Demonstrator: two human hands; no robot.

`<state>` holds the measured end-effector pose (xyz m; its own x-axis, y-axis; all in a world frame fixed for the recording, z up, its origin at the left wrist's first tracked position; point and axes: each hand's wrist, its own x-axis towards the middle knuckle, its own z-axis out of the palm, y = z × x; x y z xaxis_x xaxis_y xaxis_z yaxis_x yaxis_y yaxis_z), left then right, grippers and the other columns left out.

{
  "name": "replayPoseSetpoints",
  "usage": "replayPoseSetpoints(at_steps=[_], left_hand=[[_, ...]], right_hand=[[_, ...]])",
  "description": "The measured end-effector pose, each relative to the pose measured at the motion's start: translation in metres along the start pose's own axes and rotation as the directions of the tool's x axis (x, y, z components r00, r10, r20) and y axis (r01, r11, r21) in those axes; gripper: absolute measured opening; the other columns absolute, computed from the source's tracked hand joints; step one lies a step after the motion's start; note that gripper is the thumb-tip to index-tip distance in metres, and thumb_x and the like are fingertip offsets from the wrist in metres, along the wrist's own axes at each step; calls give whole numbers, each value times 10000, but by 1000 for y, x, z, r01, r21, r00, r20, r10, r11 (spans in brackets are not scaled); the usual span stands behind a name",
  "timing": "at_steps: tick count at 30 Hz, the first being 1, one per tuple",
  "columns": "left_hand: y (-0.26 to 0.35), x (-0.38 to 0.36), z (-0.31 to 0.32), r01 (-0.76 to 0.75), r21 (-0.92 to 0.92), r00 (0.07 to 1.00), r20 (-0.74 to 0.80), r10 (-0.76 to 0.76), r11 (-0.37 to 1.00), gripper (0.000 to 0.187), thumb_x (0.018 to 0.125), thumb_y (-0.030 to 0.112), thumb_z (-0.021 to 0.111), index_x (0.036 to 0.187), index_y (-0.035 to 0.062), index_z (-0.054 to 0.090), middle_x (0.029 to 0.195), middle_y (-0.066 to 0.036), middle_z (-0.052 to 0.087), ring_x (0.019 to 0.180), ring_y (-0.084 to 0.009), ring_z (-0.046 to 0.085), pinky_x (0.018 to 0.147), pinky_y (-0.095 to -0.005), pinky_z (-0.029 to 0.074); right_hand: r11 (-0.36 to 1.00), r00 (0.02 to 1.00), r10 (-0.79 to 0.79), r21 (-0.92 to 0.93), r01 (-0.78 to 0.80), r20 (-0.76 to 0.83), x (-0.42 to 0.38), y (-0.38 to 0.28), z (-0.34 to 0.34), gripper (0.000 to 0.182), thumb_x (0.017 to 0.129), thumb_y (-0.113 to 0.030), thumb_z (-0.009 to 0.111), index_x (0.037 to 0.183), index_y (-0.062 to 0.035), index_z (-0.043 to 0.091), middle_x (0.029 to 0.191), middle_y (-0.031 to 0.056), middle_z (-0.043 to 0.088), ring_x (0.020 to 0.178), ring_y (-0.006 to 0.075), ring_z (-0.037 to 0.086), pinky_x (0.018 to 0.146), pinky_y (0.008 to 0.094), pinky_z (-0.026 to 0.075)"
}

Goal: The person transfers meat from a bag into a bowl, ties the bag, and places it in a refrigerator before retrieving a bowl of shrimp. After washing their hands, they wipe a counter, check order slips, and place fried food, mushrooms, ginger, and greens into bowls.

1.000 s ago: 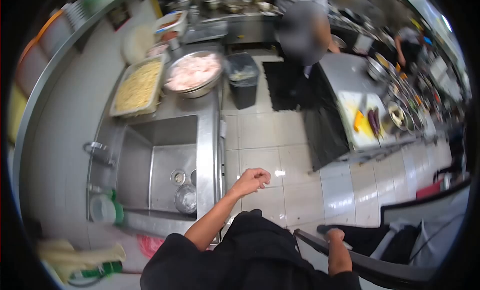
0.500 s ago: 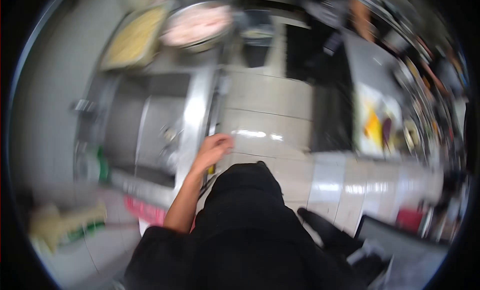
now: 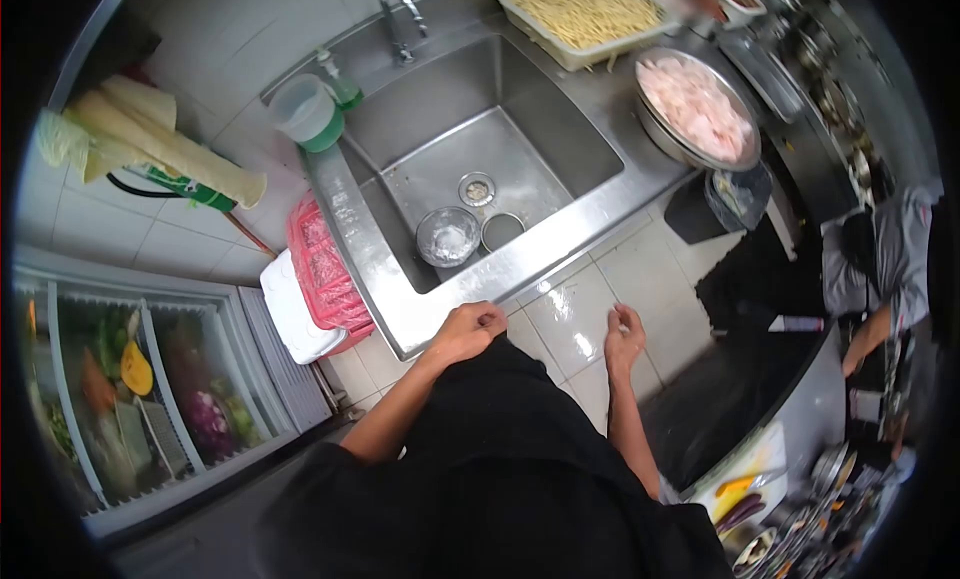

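Note:
My left hand point(image 3: 468, 331) is just off the front rim of the steel sink point(image 3: 540, 254), its fingers curled in and nothing showing in them. Over the tiled floor to the right hangs my right hand point(image 3: 624, 339), loosely bent, with fingers apart and holding nothing. Inside the sink, near its front left corner, a clear bowl point(image 3: 447, 237) sits beside a small round container point(image 3: 502, 231). A drain point(image 3: 477, 189) lies behind them, and the faucet point(image 3: 402, 24) rises at the back.
A tray of pale strips point(image 3: 580, 54) and a bowl of pale pink pieces point(image 3: 695, 114) stand right of the sink. A glass-topped fridge point(image 3: 150, 379) with vegetables is at left. A dark bin point(image 3: 715, 204) and a co-worker point(image 3: 880, 269) are at right. Red baskets point(image 3: 325, 269) stand beside the sink.
My view has turned left, bringing the fridge into sight and shifting the sink to the upper middle. My right hand has come into view. The earlier picture is blurred.

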<state>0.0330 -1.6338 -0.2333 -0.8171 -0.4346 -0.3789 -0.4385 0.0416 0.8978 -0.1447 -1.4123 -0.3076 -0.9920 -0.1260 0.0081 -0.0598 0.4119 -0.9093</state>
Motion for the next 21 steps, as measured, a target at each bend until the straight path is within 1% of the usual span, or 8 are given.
replayPoseSetpoints(at_steps=[7,8,10,14,16,18,19,21], left_hand=[[-6,29,-86,159,-380,954,-179,-241,911,245,835,123,542,1056,27,587,869,-81,636,691,-145,602,519,-250,447],[-5,38,-93,145,-478,939,-208,-272,866,244,845,119,531,1059,10,579,873,-94,636,698,-153,606,521,-252,451],[-1,64,-105,90,-594,923,-252,-291,800,265,866,124,518,1081,-28,546,893,-131,635,717,-176,617,531,-259,461],[19,109,-122,19,-728,900,-286,-329,686,323,874,186,553,1104,-38,519,895,-154,629,721,-215,626,540,-291,477],[24,131,-129,-33,-758,894,-314,-319,652,343,859,195,564,1109,-34,516,888,-162,628,714,-228,630,539,-292,490],[25,147,-140,-18,-761,895,-302,-329,649,348,855,199,567,1109,-33,516,887,-163,628,715,-232,631,539,-293,495],[28,156,-146,-32,-767,880,-325,-345,641,340,857,203,560,1102,-28,519,884,-161,626,719,-233,631,538,-296,498],[25,175,-155,-23,-773,873,-324,-364,633,332,858,207,552,1096,-24,522,882,-159,624,723,-235,630,537,-300,501]], right_hand=[[913,780,-394,111,392,487,73,-153,155,477,705,-92,686,1161,-106,547,1111,98,557,994,248,538,765,348,471],[943,759,-320,114,313,567,84,-171,176,546,700,-99,682,1214,-80,501,1182,120,526,1070,279,503,856,366,439],[868,690,-478,169,468,544,114,-188,236,615,701,-118,677,1265,-47,441,1230,146,502,1148,302,454,967,372,363],[889,601,-366,76,451,711,169,-265,351,767,731,-247,649,1369,-31,283,1391,186,331,1307,310,284,1073,354,247],[910,575,-327,86,405,750,190,-295,404,767,724,-195,491,1394,14,182,1413,218,275,1330,318,227,1099,348,190],[911,636,-386,170,375,668,205,-296,468,663,722,-170,474,1331,41,322,1405,228,284,1271,329,338,1101,340,185],[732,322,-347,40,680,881,214,-306,500,583,726,-172,470,1262,48,405,1402,229,285,1214,331,404,1094,334,207],[612,160,-215,6,791,963,217,-308,519,458,736,-176,459,1129,48,530,1374,225,333,1102,322,511,1061,336,277]])
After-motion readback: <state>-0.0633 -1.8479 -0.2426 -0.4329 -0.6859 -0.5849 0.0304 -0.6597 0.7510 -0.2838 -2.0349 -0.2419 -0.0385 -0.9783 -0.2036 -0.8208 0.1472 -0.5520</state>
